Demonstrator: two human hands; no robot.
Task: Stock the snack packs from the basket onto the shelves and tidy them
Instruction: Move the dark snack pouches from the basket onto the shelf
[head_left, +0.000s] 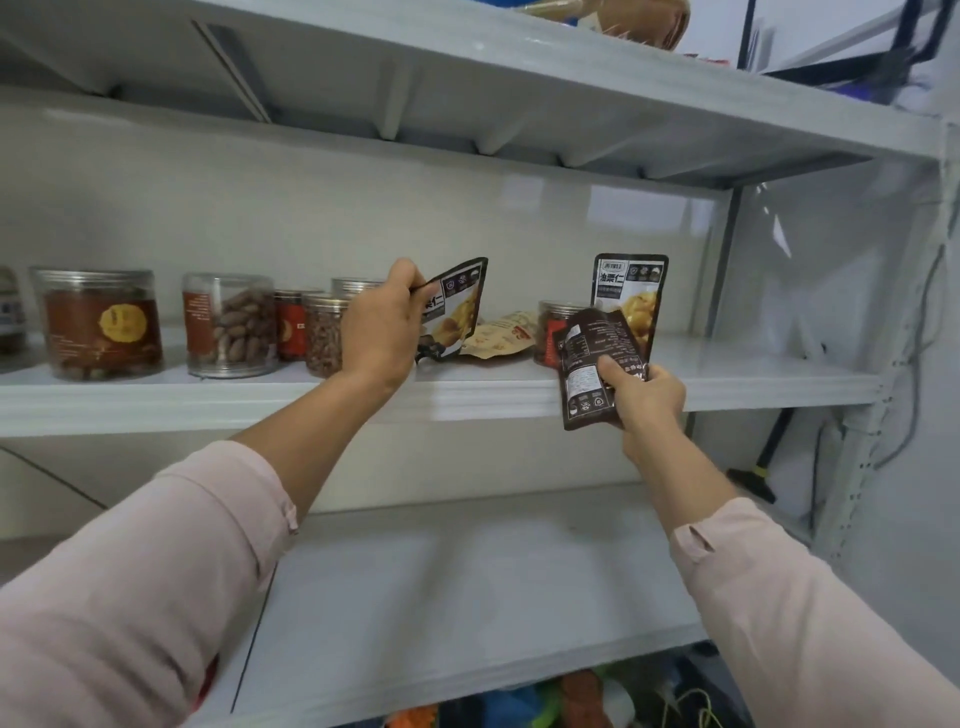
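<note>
My left hand (382, 325) grips a dark snack pack (457, 312) by its left edge, tilted, its bottom touching the middle shelf (467, 397). My right hand (644, 397) holds another dark pack (592, 369) in front of the shelf edge, its printed back side facing me. A third dark pack (631, 288) stands upright on the shelf behind it. Between them a tan pouch (506, 332) lies flat. The basket is not clearly in view.
Clear jars of nuts (231, 325) and snacks (98, 322) line the shelf's left half; a red-labelled jar (550, 332) sits behind my right hand's pack. A lower shelf (467, 597) and upper shelf (519, 88) frame the space. Colourful items (571, 696) show at the bottom.
</note>
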